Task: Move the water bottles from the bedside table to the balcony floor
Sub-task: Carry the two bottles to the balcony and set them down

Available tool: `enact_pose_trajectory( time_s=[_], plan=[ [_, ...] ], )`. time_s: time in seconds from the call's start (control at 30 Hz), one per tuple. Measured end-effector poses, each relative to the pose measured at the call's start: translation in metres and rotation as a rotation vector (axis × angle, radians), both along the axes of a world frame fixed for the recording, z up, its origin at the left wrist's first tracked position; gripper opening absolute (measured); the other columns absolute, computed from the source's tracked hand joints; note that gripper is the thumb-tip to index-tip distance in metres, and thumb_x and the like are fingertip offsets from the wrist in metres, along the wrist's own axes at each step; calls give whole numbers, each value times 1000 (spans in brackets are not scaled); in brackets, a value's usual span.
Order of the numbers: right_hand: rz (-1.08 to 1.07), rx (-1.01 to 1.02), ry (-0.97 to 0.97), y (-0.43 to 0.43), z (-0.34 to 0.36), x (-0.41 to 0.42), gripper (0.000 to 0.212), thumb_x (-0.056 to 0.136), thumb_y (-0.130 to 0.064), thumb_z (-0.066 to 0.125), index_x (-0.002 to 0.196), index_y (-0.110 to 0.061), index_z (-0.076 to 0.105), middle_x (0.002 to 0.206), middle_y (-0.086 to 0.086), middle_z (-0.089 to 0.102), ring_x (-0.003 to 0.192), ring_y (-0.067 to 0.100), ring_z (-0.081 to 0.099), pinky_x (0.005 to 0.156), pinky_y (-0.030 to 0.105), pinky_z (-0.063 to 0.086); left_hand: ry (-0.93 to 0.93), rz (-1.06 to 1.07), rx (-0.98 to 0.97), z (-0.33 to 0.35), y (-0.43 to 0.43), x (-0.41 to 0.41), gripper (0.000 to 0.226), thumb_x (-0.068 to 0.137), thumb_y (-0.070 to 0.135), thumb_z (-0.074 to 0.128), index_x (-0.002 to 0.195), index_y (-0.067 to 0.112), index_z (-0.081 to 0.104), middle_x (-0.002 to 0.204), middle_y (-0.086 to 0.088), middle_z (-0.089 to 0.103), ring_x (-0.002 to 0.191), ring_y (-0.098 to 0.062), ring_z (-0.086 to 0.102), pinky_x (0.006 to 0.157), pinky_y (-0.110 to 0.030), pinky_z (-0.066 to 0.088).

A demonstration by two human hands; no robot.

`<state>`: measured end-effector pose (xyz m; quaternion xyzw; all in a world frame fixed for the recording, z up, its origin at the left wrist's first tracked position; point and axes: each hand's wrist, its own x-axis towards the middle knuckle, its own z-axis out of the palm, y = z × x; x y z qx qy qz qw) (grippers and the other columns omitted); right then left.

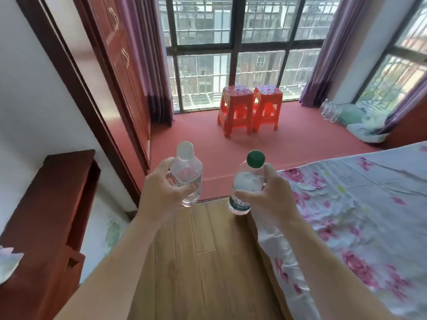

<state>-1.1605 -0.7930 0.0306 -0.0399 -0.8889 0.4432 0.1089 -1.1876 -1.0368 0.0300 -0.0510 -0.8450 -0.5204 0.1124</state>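
My left hand (159, 188) grips a clear water bottle with a white cap (188, 174), held upright in front of me. My right hand (265, 195) grips a clear water bottle with a green cap and green label (245, 181), also upright. Both bottles hang over the wooden floor (203, 262), just short of the red balcony floor (288, 144). Several more clear bottles (330, 109) stand on the balcony floor at the far right, by the curtain. The dark red bedside table (50, 204) is at my left.
Two red plastic stools (249, 112) stand on the balcony before the barred window. A bed with a floral sheet (358, 215) fills the right side. Cushions (365, 125) lie at the balcony's right end. A wooden wardrobe (115, 72) and purple curtains (147, 54) line the left.
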Motion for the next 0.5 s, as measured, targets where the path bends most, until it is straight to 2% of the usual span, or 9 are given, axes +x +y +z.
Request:
enact_pose_trajectory(
  time_s=[0.07,0.17,0.2,0.3,0.43,0.5],
  plan=[
    [-40,-12,2,6,3,-30,52,62,-29,86,104,-28,56,89,-14,65,82,4,64,67,21,49,0,-33,-19,3,7,-41,56,66,32,90,111,40,57,95,21,68,84,8,64,70,-9,48],
    [-90,-15,-9,20,0,-82,53,62,-31,86,105,-28,56,88,-12,66,80,6,65,66,22,53,-4,-75,-39,-1,22,-107,61,61,47,87,116,37,62,98,19,71,90,0,68,76,-25,54],
    [-100,-10,-8,26,-3,-102,54,62,-32,86,106,-29,55,88,-12,66,80,6,65,66,22,53,-14,-91,-36,-3,29,-129,60,62,45,88,115,40,62,97,20,71,89,1,67,75,-24,54],
    [-102,4,-4,44,-13,-167,56,61,-35,86,109,-27,56,89,-11,66,79,6,65,62,17,49,-31,-132,-9,-11,56,-196,55,65,29,91,105,48,59,96,22,69,86,8,65,69,-9,49],
    [-93,-2,-17,71,-15,-263,55,61,-33,86,107,-26,57,88,-9,67,80,10,65,64,20,49,-49,-128,-20,-15,86,-288,55,64,31,92,111,37,63,96,19,71,87,5,66,73,-17,54],
    [-82,-4,-21,80,-9,-309,55,60,-31,86,106,-27,57,89,-10,66,81,11,65,66,23,50,-47,-113,-20,-9,95,-329,55,65,32,92,109,40,61,95,20,71,86,8,66,72,-13,51]
  ],
)
